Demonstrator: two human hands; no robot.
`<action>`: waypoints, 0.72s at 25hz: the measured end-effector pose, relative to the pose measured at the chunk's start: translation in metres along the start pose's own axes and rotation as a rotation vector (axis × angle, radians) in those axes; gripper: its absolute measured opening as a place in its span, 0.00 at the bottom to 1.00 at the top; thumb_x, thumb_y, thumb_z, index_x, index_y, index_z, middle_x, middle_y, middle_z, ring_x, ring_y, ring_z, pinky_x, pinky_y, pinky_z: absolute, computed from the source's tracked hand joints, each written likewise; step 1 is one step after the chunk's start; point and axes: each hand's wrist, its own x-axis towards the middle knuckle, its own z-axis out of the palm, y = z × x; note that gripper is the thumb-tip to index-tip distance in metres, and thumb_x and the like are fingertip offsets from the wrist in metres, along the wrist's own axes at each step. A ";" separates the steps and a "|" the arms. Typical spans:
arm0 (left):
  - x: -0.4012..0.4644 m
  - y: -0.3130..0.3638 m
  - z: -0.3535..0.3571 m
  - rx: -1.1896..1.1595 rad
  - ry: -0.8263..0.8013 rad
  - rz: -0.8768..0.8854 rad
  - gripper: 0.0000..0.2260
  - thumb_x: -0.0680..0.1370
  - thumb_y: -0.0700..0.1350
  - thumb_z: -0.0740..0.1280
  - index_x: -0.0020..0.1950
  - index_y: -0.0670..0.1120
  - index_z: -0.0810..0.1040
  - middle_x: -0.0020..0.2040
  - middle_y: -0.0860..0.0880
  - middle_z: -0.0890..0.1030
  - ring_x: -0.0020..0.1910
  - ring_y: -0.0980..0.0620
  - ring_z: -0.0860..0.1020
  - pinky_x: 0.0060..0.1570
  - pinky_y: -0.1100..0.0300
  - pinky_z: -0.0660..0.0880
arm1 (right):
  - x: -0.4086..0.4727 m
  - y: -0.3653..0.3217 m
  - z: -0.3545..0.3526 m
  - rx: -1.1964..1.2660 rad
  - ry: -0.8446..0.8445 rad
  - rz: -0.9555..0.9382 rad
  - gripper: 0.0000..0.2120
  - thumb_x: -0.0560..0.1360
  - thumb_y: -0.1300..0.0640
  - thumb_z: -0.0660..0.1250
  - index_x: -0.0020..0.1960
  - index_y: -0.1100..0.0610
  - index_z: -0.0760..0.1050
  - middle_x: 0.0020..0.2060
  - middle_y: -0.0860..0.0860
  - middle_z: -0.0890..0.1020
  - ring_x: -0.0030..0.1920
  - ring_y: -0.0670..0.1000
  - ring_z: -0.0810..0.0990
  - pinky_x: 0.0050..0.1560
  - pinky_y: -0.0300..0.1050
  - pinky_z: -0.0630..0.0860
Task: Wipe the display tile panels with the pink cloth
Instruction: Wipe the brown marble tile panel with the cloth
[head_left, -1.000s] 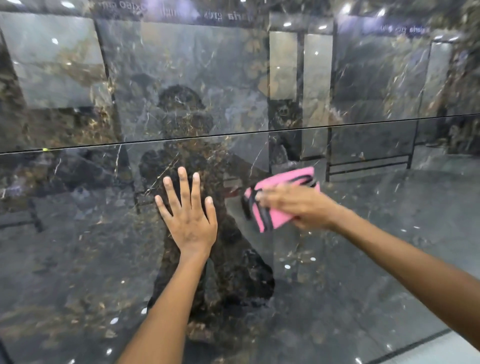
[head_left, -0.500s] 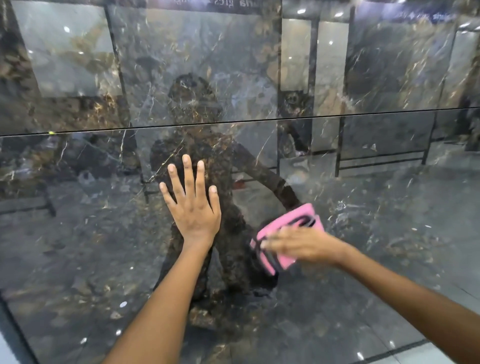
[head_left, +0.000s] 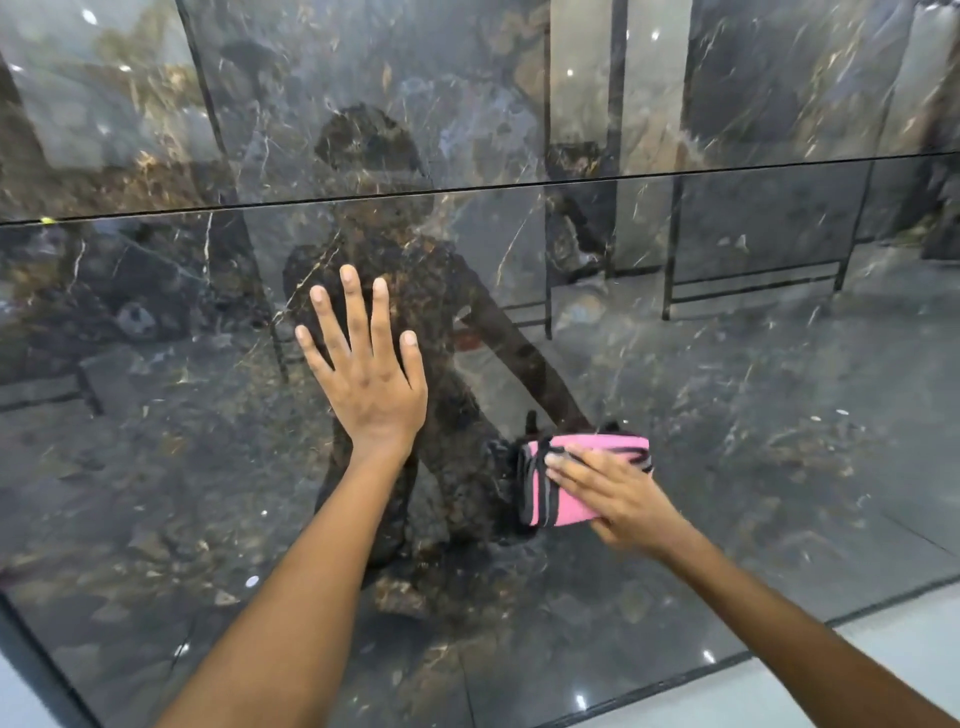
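Lower on the dark lower tile panel (head_left: 727, 415) than a second ago, the folded pink cloth (head_left: 566, 499) lies pressed flat under the right hand (head_left: 618, 499), fingers straight. Left hand (head_left: 371, 384) stays splayed, bracing, holding nothing. Wiping progresses downward; upper tile panel (head_left: 467, 104) not being wiped.

dark glossy tile panel (head_left: 727, 415) – pink cloth (head_left: 566, 504) against it
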 end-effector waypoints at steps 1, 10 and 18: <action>-0.002 0.000 -0.001 0.000 -0.006 -0.004 0.25 0.82 0.48 0.57 0.79 0.48 0.56 0.79 0.44 0.58 0.77 0.39 0.53 0.75 0.42 0.43 | 0.016 0.020 -0.014 0.015 0.070 0.033 0.39 0.65 0.62 0.60 0.77 0.58 0.58 0.74 0.54 0.63 0.74 0.58 0.62 0.66 0.59 0.67; 0.001 0.000 0.004 0.005 -0.006 0.018 0.25 0.83 0.50 0.54 0.79 0.47 0.56 0.79 0.45 0.57 0.78 0.40 0.51 0.75 0.44 0.40 | 0.130 0.022 -0.043 0.091 0.238 -0.029 0.35 0.65 0.63 0.65 0.73 0.64 0.65 0.71 0.59 0.69 0.67 0.59 0.71 0.64 0.54 0.71; -0.085 -0.020 -0.002 -0.040 -0.136 0.081 0.26 0.84 0.51 0.51 0.81 0.48 0.47 0.81 0.49 0.45 0.79 0.46 0.42 0.77 0.48 0.41 | 0.073 0.070 -0.057 0.116 0.216 0.240 0.27 0.69 0.69 0.60 0.69 0.68 0.68 0.67 0.63 0.72 0.68 0.63 0.70 0.66 0.62 0.69</action>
